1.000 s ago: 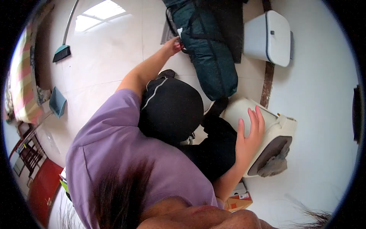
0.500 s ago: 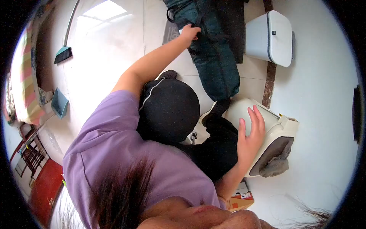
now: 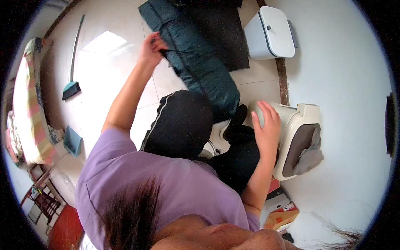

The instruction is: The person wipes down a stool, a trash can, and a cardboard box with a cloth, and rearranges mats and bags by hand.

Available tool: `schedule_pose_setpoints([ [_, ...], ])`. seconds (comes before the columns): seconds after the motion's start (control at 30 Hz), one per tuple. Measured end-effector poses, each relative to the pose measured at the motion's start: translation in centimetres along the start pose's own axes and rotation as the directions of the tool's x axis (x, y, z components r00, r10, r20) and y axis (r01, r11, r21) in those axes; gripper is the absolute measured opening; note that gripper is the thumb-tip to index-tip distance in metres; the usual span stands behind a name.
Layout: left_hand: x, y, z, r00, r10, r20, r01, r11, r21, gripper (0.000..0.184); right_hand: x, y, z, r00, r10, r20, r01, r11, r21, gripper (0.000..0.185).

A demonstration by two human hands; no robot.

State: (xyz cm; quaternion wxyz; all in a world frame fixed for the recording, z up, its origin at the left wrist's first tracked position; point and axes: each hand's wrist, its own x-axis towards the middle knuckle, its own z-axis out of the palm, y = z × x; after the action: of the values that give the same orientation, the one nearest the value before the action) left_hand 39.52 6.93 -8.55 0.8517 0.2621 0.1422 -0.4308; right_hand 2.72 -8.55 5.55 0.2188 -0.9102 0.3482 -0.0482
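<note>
Although an orange box (image 3: 284, 216) near the right elbow carries printing, it is too small to read. Just ahead, the right hand (image 3: 267, 127) is relaxed and holds nothing, fingers parted; whether it touches the cream appliance (image 3: 308, 111) beside it, I cannot tell. Beyond the knees, a dark green bag (image 3: 198, 66) lies on the floor, its long axis slanting from near the feet, away and to the left. At its far left edge, the left hand (image 3: 151, 49) has bent fingers by a dark strap (image 3: 170, 51); whether they grasp it, I cannot tell. A dark mat (image 3: 228, 39) lies beside the bag.
</note>
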Motion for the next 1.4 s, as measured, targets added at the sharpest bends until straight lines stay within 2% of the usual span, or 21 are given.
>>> schedule_pose_setpoints([
  [0.07,-3.3,3.1,0.3,0.994,0.095,-0.049,-0.096,0.995,-0.023,0.027,-0.2,0.9,0.2,1.000,-0.028,0.013,0.028,0.999,-0.039,0.031],
  [0.13,-6.6,5.1,0.1,0.995,0.092,0.040,-0.092,0.996,0.017,0.023,-0.1,0.8,0.1,1.000,-0.021,0.000,0.021,0.999,-0.027,0.031],
  [0.17,-8.1,4.7,-0.2,0.988,0.144,0.050,-0.149,0.981,0.123,0.024,0.1,0.8,0.2,1.000,-0.019,-0.015,0.019,1.000,-0.019,0.031],
  [0.27,-12.1,5.2,-2.2,0.984,0.172,0.054,-0.176,0.982,0.072,0.027,0.3,0.4,0.6,0.998,-0.044,-0.052,0.044,0.999,-0.003,0.030],
  [0.33,-14.4,7.0,-3.1,0.927,0.354,-0.123,-0.339,0.932,0.127,0.029,0.2,0.1,0.8,0.994,-0.096,-0.052,0.095,0.995,-0.007,0.030],
  [0.4,-16.8,9.5,-3.9,0.908,0.410,-0.088,-0.402,0.911,0.094,0.030,0.2,0.5,0.8,0.993,-0.108,-0.043,0.107,0.994,-0.015,0.029],
  [0.43,-17.7,10.9,-4.9,0.888,0.434,-0.150,-0.433,0.900,0.039,0.031,0.2,0.6,0.9,0.992,-0.119,-0.030,0.118,0.993,-0.027,0.029],
  [0.53,-20.3,14.4,-7.5,0.736,0.558,-0.384,-0.569,0.817,0.094,0.031,0.3,1.0,0.8,0.989,-0.126,-0.076,0.125,0.992,-0.018,0.029],
  [0.6,-22.1,17.4,-12.2,0.805,0.527,-0.272,-0.540,0.841,0.031,0.032,0.2,1.0,0.9,0.988,-0.128,-0.090,0.127,0.992,-0.020,0.029],
  [0.63,-22.9,18.3,-13.4,0.770,0.501,-0.396,-0.546,0.838,-0.003,0.034,0.2,1.1,1.0,0.986,-0.144,-0.086,0.143,0.989,-0.020,0.029],
  [0.67,-23.2,18.7,-14.1,0.617,0.537,-0.575,-0.603,0.792,0.093,0.038,0.4,1.1,1.1,0.983,-0.163,-0.084,0.162,0.987,-0.021,0.029],
  [0.73,-24.7,20.5,-21.1,0.649,0.478,-0.592,-0.618,0.785,-0.042,0.040,0.7,1.2,1.3,0.981,-0.172,-0.086,0.170,0.985,-0.030,0.028],
  [0.8,-25.4,21.1,-26.0,0.478,0.471,-0.741,-0.631,0.771,0.083,0.041,0.8,1.1,1.5,0.978,-0.190,-0.081,0.187,0.981,-0.045,0.028],
  [0.83,-26.0,20.3,-29.0,0.546,0.499,-0.672,-0.669,0.743,0.009,0.039,1.1,0.9,1.5,0.978,-0.190,-0.092,0.185,0.981,-0.060,0.028],
  [0.87,-26.1,19.7,-31.2,0.469,0.479,-0.742,-0.677,0.735,0.047,0.036,1.3,0.9,1.6,0.976,-0.191,-0.103,0.184,0.980,-0.077,0.029],
  [0.93,-25.8,18.7,-32.2,0.554,0.543,-0.631,-0.660,0.748,0.065,0.032,1.8,1.4,2.3,0.975,-0.205,-0.090,0.196,0.976,-0.095,0.029],
  [1.0,-26.2,19.0,-31.6,0.578,0.489,-0.653,-0.665,0.747,-0.030,0.032,2.4,1.5,2.8,0.972,-0.225,-0.070,0.216,0.969,-0.120,0.029],
  [1.17,-27.6,18.9,-29.1,0.582,0.432,-0.689,-0.606,0.796,-0.012,0.029,4.2,2.7,3.9,0.977,-0.213,-0.018,0.208,0.968,-0.140,0.030],
  [1.23,-28.5,18.9,-30.8,0.631,0.387,-0.672,-0.411,0.902,0.133,0.034,5.1,2.8,4.4,0.973,-0.226,-0.039,0.216,0.960,-0.176,0.030],
  [1.33,-29.6,19.5,-35.6,0.714,0.343,-0.610,-0.295,0.938,0.182,0.041,6.4,1.7,4.3,0.976,-0.215,-0.042,0.210,0.971,-0.111,0.031],
  [1.4,-31.0,18.2,-33.6,0.726,0.341,-0.597,-0.278,0.940,0.198,0.042,6.5,-0.2,4.1,0.972,-0.228,0.052,0.228,0.974,-0.005,0.033],
])
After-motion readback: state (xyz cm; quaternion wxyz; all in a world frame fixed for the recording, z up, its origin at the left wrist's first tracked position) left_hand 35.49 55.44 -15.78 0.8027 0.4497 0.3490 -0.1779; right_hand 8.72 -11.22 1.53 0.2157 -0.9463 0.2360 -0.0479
